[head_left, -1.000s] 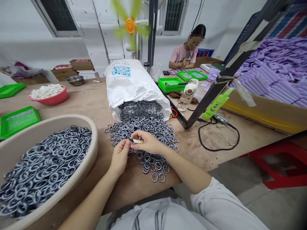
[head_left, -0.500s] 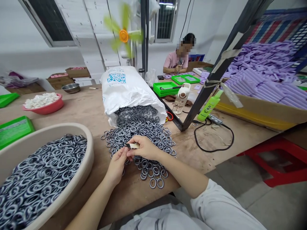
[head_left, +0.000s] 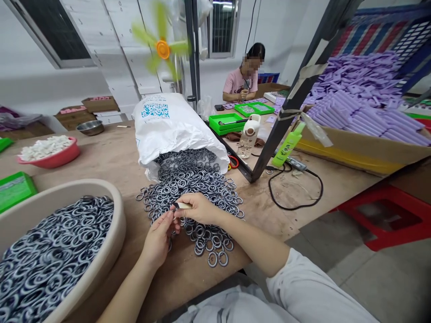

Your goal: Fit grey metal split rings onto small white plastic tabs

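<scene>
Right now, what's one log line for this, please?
right hand: holds tool | left hand: at tool's dark tip | rings: in and outside bag

Pale loose sleeve (head_left: 310,287) — bare left hand (head_left: 157,242), bare right hand (head_left: 199,209)

- One fan (head_left: 162,49), its yellow-green blades blurred.
- I see also a person (head_left: 239,86) in pink shirt, behind the green tray (head_left: 225,131).
- A drinking bottle (head_left: 247,142) near this tray.
- White pieces (head_left: 47,147) in a red bowl (head_left: 59,163).
- Purple pieces (head_left: 363,107), piled high in a carton (head_left: 350,154).
- A red stool (head_left: 397,237).
</scene>
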Demonstrator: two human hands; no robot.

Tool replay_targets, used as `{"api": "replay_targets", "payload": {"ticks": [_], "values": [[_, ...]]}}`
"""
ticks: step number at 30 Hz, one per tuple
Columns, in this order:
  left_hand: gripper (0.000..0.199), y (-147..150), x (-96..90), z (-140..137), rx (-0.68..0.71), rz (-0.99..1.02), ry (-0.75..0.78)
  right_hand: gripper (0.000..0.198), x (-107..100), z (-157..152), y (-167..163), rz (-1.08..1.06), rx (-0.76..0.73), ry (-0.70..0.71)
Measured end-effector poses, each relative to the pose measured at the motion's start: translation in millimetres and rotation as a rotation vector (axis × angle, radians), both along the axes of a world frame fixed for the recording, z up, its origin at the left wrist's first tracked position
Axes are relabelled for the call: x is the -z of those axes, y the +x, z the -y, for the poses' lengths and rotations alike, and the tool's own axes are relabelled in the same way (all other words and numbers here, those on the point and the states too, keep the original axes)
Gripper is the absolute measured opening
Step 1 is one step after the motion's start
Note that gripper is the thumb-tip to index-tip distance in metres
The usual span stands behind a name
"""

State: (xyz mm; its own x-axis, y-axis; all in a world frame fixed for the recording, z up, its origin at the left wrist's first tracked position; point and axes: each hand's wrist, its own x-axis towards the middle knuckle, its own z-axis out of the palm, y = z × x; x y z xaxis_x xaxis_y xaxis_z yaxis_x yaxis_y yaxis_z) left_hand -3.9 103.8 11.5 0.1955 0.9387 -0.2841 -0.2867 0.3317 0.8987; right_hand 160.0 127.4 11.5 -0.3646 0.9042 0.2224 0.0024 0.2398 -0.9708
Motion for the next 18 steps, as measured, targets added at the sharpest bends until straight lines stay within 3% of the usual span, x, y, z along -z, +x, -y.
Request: {"api": "replay_targets", "payload": {"ticks": [6, 18], "values": [[0.044, -1.3, 3.1, -1.6, -0.011, 0.017, 0.016, 0.037, 3.6, -2.6, 1.6, 0.121, 0.097, 0.137], [0.046, 0.3, 2.2, -0.3, -0.008, -0.014, 0.033, 0.038, -0.2, -0.4, 3.9, 0.189, 0.073, 0.183]]}}
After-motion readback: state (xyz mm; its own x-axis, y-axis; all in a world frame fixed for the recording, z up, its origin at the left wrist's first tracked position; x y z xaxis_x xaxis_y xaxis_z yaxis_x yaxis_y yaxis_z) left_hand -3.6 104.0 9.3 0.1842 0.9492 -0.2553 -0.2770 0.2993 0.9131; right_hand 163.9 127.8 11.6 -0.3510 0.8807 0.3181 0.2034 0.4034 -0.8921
